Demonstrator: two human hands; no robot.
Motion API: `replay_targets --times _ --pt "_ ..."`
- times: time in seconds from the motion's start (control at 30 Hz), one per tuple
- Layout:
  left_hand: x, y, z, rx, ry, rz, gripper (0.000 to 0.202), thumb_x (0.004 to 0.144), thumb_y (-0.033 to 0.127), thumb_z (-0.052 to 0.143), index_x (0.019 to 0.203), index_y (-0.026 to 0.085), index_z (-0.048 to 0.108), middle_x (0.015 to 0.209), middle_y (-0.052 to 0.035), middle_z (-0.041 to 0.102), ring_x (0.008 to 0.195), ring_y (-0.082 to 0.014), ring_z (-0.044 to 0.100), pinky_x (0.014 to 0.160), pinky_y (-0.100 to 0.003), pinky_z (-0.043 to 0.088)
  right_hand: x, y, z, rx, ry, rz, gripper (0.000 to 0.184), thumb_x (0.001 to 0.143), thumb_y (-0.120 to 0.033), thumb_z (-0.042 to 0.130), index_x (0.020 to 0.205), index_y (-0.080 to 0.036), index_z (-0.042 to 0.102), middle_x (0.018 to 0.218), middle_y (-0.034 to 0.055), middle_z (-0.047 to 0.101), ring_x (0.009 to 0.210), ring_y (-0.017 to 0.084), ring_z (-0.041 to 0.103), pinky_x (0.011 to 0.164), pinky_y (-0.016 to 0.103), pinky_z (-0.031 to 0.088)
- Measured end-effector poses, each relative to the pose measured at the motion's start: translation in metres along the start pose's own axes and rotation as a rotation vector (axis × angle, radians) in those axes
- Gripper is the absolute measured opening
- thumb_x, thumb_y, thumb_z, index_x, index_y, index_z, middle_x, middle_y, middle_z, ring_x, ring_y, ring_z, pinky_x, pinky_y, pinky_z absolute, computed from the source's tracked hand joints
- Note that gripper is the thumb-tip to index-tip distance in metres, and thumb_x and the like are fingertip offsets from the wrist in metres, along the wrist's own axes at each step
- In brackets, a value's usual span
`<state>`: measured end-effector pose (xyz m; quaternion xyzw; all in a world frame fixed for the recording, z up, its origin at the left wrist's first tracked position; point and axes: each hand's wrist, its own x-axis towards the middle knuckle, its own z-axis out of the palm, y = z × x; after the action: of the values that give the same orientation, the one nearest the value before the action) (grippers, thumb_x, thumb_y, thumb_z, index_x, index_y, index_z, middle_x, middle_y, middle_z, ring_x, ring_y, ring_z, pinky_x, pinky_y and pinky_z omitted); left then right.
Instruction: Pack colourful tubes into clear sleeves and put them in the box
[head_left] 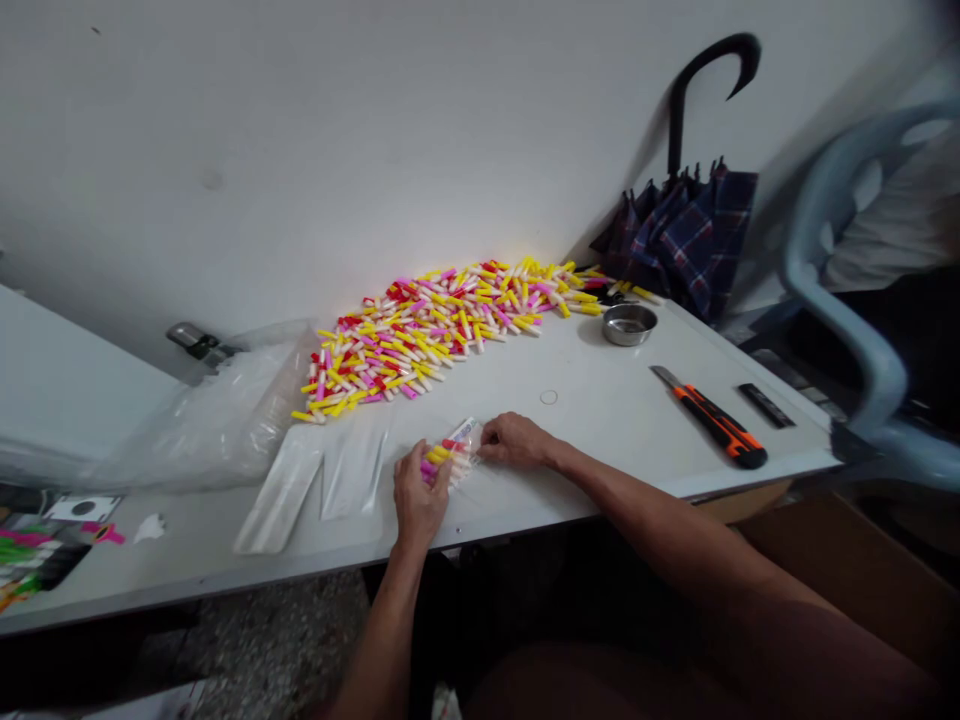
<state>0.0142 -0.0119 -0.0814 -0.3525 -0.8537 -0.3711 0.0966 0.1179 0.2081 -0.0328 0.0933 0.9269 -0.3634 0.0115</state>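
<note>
A small clear plastic packet (459,462) with several red, yellow and pink white-ended sticks lies near the table's front edge. My left hand (421,495) is closed round its left side, the fingers over the sticks. At the packet's right end, beside a printed card (466,432), my right hand (516,440) pinches the edge with fingertips together. Flat clear plastic bags (352,470) lie left of my left hand, with a further stack of bags (281,490) beyond them. Behind my hands spreads a large heap of the same coloured sticks (427,340).
An orange-black utility knife (712,420), blade out, lies right beside a small black case (765,405). A metal bowl (629,325) and a rubber band (549,397) sit farther back. A plaid umbrella (682,235) leans on the wall. A big plastic bag (217,410) stands left.
</note>
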Motion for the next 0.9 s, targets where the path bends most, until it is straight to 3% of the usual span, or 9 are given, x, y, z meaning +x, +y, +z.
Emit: replay_targets --times 0.13,0.23,0.33,0.5,0.67,0.77,0.83,0.9 --pt "0.002 0.002 0.003 -0.042 -0.029 -0.055 0.083 0.078 0.052 0.080 0.147 0.020 0.045 0.126 -0.0165 0.067 0.117 -0.0358 0.061 0.100 -0.054 0.049 -0.001 0.003 0.009 -0.005 0.068 -0.007 0.020 0.088 -0.033 0.067 0.091 -0.018 0.079 0.086 0.0059 0.076 0.069 0.016 0.060 0.059 0.026 0.031" --pt "0.006 0.005 0.001 -0.104 -0.052 -0.073 0.091 0.073 0.049 0.085 0.148 0.021 0.042 0.122 -0.0175 0.068 0.111 -0.0371 0.064 0.094 -0.057 0.051 0.000 0.010 0.013 0.042 0.056 -0.105 0.021 0.089 -0.034 0.066 0.094 -0.019 0.080 0.088 0.0052 0.076 0.072 0.016 0.061 0.062 0.025 0.032" --pt "0.007 0.007 -0.001 -0.120 -0.083 -0.073 0.087 0.076 0.044 0.083 0.149 0.021 0.041 0.123 -0.0172 0.067 0.111 -0.0364 0.065 0.094 -0.057 0.052 0.003 0.018 0.012 0.155 0.014 -0.210 0.023 0.091 -0.034 0.064 0.092 -0.017 0.080 0.084 0.0034 0.075 0.072 0.015 0.060 0.064 0.023 0.035" --pt "0.003 0.008 -0.003 0.005 -0.120 0.059 0.078 0.083 0.047 0.076 0.148 0.018 0.044 0.136 -0.0231 0.061 0.124 -0.0429 0.059 0.102 -0.064 0.047 0.010 0.030 0.007 0.258 -0.077 -0.337 0.030 0.094 -0.035 0.060 0.088 -0.013 0.078 0.074 0.0004 0.069 0.067 0.012 0.055 0.065 0.021 0.037" --pt "0.002 0.007 -0.003 0.016 -0.144 0.157 0.053 0.089 0.043 0.069 0.138 0.025 0.056 0.135 -0.0151 0.062 0.124 -0.0347 0.060 0.107 -0.056 0.048 0.011 0.034 0.007 0.296 -0.104 -0.409 0.033 0.095 -0.036 0.056 0.090 -0.012 0.077 0.076 0.0004 0.068 0.068 0.013 0.054 0.067 0.021 0.039" --pt "0.001 0.007 -0.003 0.042 -0.142 0.166 0.052 0.089 0.041 0.069 0.137 0.026 0.058 0.139 -0.0141 0.060 0.127 -0.0342 0.058 0.109 -0.054 0.048 0.007 0.033 0.006 0.333 -0.064 -0.403 0.029 0.093 -0.031 0.059 0.108 -0.015 0.078 0.082 0.0006 0.070 0.072 0.013 0.057 0.070 0.022 0.041" --pt "0.001 0.007 -0.002 0.063 -0.149 0.166 0.054 0.089 0.040 0.068 0.139 0.026 0.055 0.139 -0.0141 0.060 0.128 -0.0341 0.058 0.109 -0.053 0.048 0.007 0.032 0.005 0.402 -0.065 -0.363 0.039 0.088 -0.029 0.065 0.125 -0.017 0.072 0.080 -0.0004 0.069 0.070 0.013 0.057 0.068 0.021 0.041" --pt "0.000 0.008 -0.002 0.084 -0.156 0.174 0.056 0.088 0.037 0.067 0.141 0.026 0.053 0.138 -0.0136 0.061 0.127 -0.0332 0.058 0.109 -0.051 0.048 0.010 0.033 0.007 0.508 -0.112 -0.306 0.046 0.084 -0.031 0.070 0.127 -0.015 0.071 0.071 -0.0026 0.065 0.064 0.012 0.054 0.064 0.021 0.040"
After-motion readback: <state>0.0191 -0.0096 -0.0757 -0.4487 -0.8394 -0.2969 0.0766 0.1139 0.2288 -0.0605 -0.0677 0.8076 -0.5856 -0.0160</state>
